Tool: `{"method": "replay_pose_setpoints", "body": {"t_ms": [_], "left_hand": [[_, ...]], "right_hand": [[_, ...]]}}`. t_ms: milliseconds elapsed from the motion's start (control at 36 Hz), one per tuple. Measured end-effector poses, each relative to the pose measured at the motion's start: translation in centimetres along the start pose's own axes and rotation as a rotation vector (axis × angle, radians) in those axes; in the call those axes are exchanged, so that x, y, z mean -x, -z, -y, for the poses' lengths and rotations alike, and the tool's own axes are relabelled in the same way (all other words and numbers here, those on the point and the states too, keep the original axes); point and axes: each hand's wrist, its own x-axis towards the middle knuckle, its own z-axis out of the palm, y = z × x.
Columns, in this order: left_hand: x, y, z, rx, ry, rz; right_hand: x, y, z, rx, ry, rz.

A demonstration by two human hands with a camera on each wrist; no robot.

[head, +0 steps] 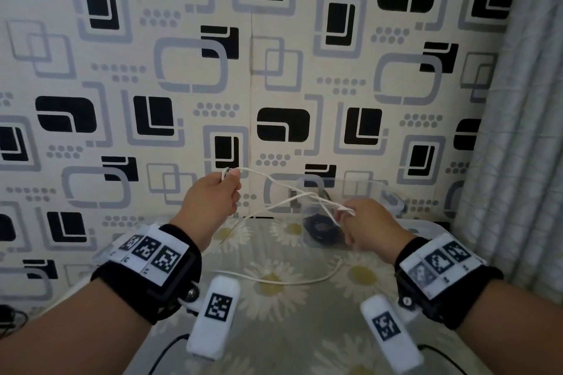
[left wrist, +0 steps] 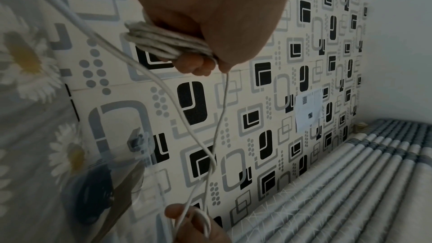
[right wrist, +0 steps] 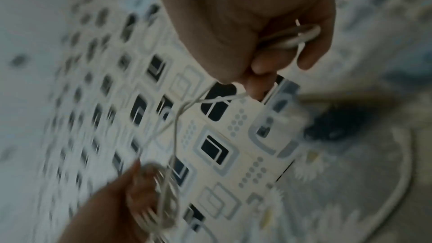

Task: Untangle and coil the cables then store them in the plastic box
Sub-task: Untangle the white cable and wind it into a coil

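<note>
My left hand (head: 214,195) is raised above the table and grips a bundle of white cable coils (left wrist: 163,43) wound round its fingers. From it the white cable (head: 283,190) runs in crossing strands to my right hand (head: 364,222), which pinches a loop of it (right wrist: 290,37). More of the cable lies slack on the flowered tablecloth (head: 289,280). Behind the hands stands the clear plastic box (head: 323,207), and a coiled black cable (head: 320,227) lies inside it. The right wrist view is blurred.
The table (head: 274,329) is round, covered with a daisy-print cloth, and stands against a wall with black and grey patterned paper (head: 274,70). A pale curtain (head: 518,131) hangs at the right. Thin black wires (head: 166,350) run over the table's near edge.
</note>
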Motion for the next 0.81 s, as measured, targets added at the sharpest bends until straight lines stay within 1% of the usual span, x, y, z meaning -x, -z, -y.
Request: {"method": "replay_pose_setpoints", "body": {"t_ms": [56,111,167,222,278,361,417,472,528,694,806], "left_hand": [[0.0,0.1,0.1,0.002,0.029,0.033],[-0.2,0.3,0.5,-0.018,0.068,0.077],[-0.2,0.6,1.1,-0.040,0.100,0.108],[-0.2,0.7,1.6,-0.080,0.121,0.115],[-0.1,0.7,2.0,-0.126,0.139,0.107],[-0.2,0.7,2.6,-0.189,0.174,0.118],[-0.3,0.6,3.0,-0.195,0.202,0.120],[-0.4,0.4,3.2,-0.179,0.226,0.118],[-0.5,0.3,3.3,-0.177,0.242,0.126],[-0.8,0.4,3.0,-0.032,0.285,0.187],[-0.9,0.7,3.0,-0.039,0.272,0.151]], "right_hand": [[0.3,0.3,0.6,-0.341,-0.061,-0.026],[0.7,0.7,1.1,-0.629,-0.090,-0.051],[1.0,1.0,1.3,-0.789,-0.081,-0.045],[1.3,1.1,1.5,-0.899,-0.038,-0.017],[1.5,1.2,1.6,-1.006,0.024,-0.018],[1.9,1.3,2.1,-1.010,0.098,0.008],[2.0,1.4,2.4,-1.005,0.075,0.023],[2.0,1.5,2.5,-0.966,0.040,-0.022],[2.1,1.3,2.5,-0.923,0.050,-0.054],[2.1,1.3,2.5,-1.011,0.044,-0.063],[2.4,1.4,2.5,-1.032,0.130,0.019]]}}
